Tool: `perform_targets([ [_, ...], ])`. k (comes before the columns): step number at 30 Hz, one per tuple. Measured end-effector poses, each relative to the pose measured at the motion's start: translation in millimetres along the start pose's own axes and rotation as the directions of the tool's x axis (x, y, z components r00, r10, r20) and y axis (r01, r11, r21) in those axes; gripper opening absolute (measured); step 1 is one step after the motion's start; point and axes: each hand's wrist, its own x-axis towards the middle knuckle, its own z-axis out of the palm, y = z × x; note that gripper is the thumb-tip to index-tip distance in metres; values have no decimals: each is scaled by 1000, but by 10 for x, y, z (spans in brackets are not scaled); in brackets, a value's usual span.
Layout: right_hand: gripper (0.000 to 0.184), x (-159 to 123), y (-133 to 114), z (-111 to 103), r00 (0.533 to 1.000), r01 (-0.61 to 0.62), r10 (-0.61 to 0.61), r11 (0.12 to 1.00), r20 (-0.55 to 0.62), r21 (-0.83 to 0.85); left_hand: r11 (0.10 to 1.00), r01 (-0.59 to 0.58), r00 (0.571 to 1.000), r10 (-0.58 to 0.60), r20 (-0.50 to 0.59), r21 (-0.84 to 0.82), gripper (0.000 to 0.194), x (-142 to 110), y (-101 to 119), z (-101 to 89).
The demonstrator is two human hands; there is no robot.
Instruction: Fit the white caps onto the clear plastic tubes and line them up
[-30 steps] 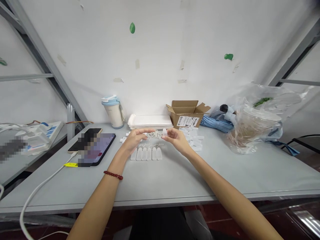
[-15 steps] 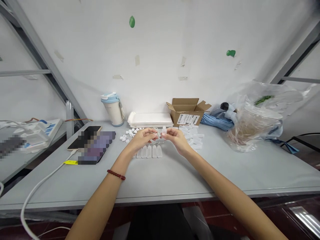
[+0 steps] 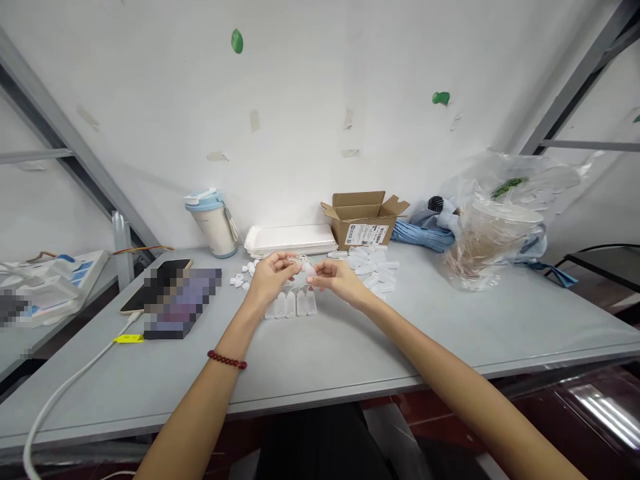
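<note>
My left hand [image 3: 273,277] is closed, its thumb and fingers pinching a thin white looped cord [image 3: 303,257]. My right hand [image 3: 340,280] pinches a small translucent plastic bottle [image 3: 309,271], brought right up to the left fingertips. Whether the cord and the bottle are joined is hidden by the fingers. Just below both hands, a row of several translucent bottles [image 3: 291,305] lies on the table, with thin white cords at their upper ends. Small white plastic caps [image 3: 240,280] are scattered left of my left hand. Loose translucent bottles [image 3: 377,267] lie in a pile beyond my right hand.
Behind the hands stand a stack of white packets [image 3: 293,239] and an open cardboard box [image 3: 367,233]. A tumbler [image 3: 213,223] and two phones [image 3: 183,303] with a white cable [image 3: 75,380] are on the left. A plastic-wrapped spool [image 3: 500,247] and blue cloth [image 3: 425,233] lie right.
My right hand has brought the upright bottle lower and leftward against the left fingertips. The whole view has shifted slightly, so the table things appear further left.
</note>
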Motion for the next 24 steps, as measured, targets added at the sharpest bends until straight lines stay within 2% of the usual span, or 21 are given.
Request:
perform_targets([
  [6,20,-5,0,10,1000,-25,26,995,3,-92,999,-40,999,40,-5,18,40,-14,22,-21],
  [11,18,-11,13,-2,1000,25,-24,982,9,-190,988,-116,993,113,36,104,29,-6,-25,-32],
  [15,16,-14,57,7,998,63,-63,960,9,-272,975,-111,993,102,55,194,27,-36,16,-30],
  [19,20,-10,97,25,993,104,-116,952,-28,-287,940,-199,979,180,93,276,19,-66,65,-14],
  [24,34,-16,124,34,982,167,-185,938,-30,-304,925,-258,965,235,115,278,18,-64,43,-8],
])
